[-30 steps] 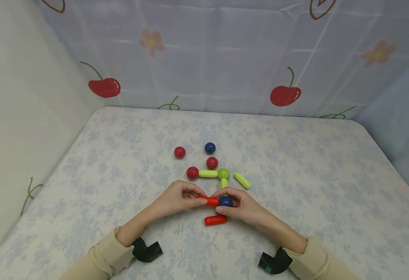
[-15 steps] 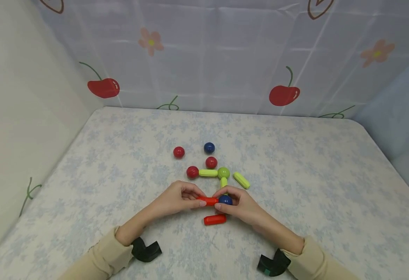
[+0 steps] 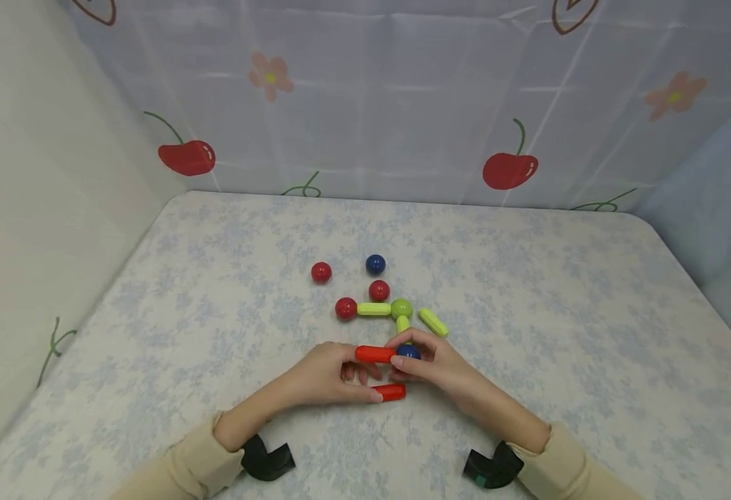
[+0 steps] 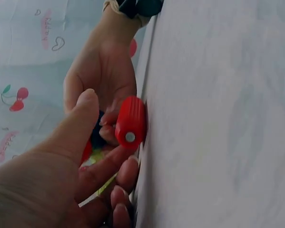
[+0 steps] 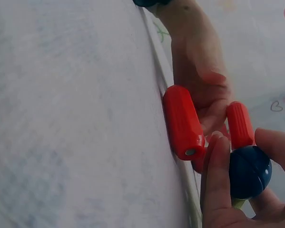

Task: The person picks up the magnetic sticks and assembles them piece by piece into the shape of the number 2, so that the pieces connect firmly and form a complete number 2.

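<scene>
My right hand [image 3: 434,361] pinches a blue ball [image 5: 249,172] between thumb and fingers. A red magnetic rod [image 3: 374,354] sticks out leftward from that ball, and a yellow-green rod [image 3: 402,324] runs from behind it to a green ball [image 3: 401,309]. From the green ball another yellow-green rod [image 3: 374,309] leads to a red ball [image 3: 346,309]. My left hand [image 3: 328,375] is around the near end of a second red magnetic rod [image 4: 131,122], which lies on the table with a metal disc showing in its end. Thumb and fingers there are spread apart.
Behind the joined pieces lie two loose red balls [image 3: 321,272] [image 3: 379,290] and a blue ball [image 3: 375,264]. One loose yellow-green rod [image 3: 433,322] is right of the green ball. A patterned cloth covers the table [image 3: 559,312], with curtains behind it.
My left hand has let go of the red rod, now joined to the blue ball, and moved down to the second red rod. The right hand and joined pieces have shifted slightly right.
</scene>
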The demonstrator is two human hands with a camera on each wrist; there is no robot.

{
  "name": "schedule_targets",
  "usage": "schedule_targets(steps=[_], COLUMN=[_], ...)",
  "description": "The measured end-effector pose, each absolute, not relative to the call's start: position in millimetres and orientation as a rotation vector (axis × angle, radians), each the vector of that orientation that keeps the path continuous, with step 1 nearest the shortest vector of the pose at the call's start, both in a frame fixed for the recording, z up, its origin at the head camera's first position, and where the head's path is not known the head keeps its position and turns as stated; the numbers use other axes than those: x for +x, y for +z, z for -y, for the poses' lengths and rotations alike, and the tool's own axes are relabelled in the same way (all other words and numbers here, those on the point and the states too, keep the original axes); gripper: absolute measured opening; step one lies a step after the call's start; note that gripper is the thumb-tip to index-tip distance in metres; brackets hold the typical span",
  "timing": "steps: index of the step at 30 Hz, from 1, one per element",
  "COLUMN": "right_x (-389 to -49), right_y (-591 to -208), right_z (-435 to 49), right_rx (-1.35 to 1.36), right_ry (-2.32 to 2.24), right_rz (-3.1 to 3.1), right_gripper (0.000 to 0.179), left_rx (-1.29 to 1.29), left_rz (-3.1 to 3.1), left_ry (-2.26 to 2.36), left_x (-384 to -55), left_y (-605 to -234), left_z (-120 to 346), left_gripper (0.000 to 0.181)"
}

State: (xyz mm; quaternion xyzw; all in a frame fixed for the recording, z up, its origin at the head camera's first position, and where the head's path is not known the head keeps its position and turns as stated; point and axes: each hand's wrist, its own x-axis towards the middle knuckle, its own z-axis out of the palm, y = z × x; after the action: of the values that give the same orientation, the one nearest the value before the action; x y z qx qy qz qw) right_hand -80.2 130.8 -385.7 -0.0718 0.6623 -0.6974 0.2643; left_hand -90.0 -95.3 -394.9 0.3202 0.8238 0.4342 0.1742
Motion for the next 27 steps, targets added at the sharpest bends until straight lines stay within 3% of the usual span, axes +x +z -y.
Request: schedule_targets(steps=[6, 12, 27], right_x=[-77.7, -82.2, -82.4], right_y=[-386.4, -384.6, -386.7], right_z=[-133.4, -132.8, -133.0], right_rx=[-0.175, -0.175, -0.181], right_ry=[-1.878, -1.897, -1.905], right_rz=[-1.750, -1.746, -1.740], right_gripper=[0.028, 0.028, 0.026], left_rx=[1.041, 0.999, 0.981], left_rz=[-2.469, -2.423, -2.374], left_ry=[1.082, 1.195, 1.221], left_x=[-76.9, -84.3, -90.8], left_y=[-398.0, -398.1, -393.3], left_z=[84.5, 89.1, 95.9], left_gripper=[0.022, 0.015, 0.020])
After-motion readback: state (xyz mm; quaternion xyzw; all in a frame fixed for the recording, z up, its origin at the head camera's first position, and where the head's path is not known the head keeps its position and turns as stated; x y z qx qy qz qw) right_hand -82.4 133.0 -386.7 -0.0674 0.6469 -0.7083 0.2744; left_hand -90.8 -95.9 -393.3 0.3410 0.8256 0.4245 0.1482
